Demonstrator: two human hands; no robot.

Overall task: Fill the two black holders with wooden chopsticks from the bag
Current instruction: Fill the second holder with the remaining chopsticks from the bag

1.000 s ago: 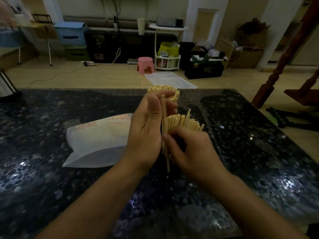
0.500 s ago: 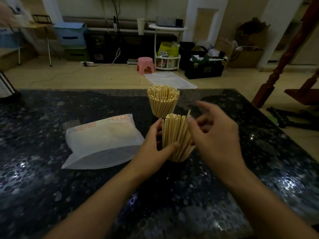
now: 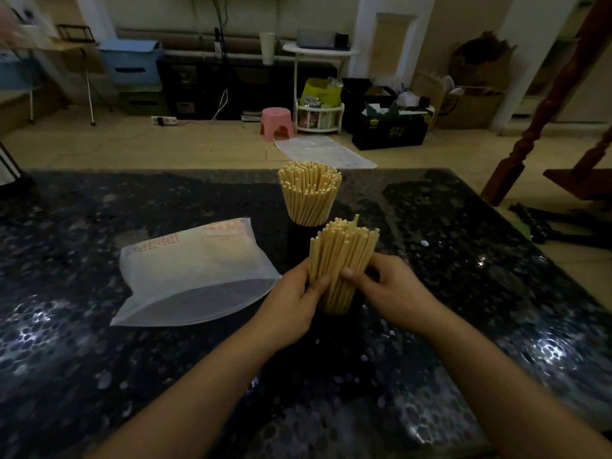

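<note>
While the white bag [image 3: 195, 276] lies flat and slack on the left of the dark bench [image 3: 99, 376], looking nearly or fully emptied, the job seems close to done. Just right of it, the left hand [image 3: 291, 306] and right hand [image 3: 394, 296] curl their fingers round a full bundle of chopsticks [image 3: 341, 260] standing in the near holder, whose black body is hidden. Behind it, a second bundle [image 3: 309, 192] already fans from the far holder [image 3: 299, 236]. Only tidying appears left.

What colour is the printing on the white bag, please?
Reddish-orange print on the bag, near its far edge; the head view shows it.
</note>
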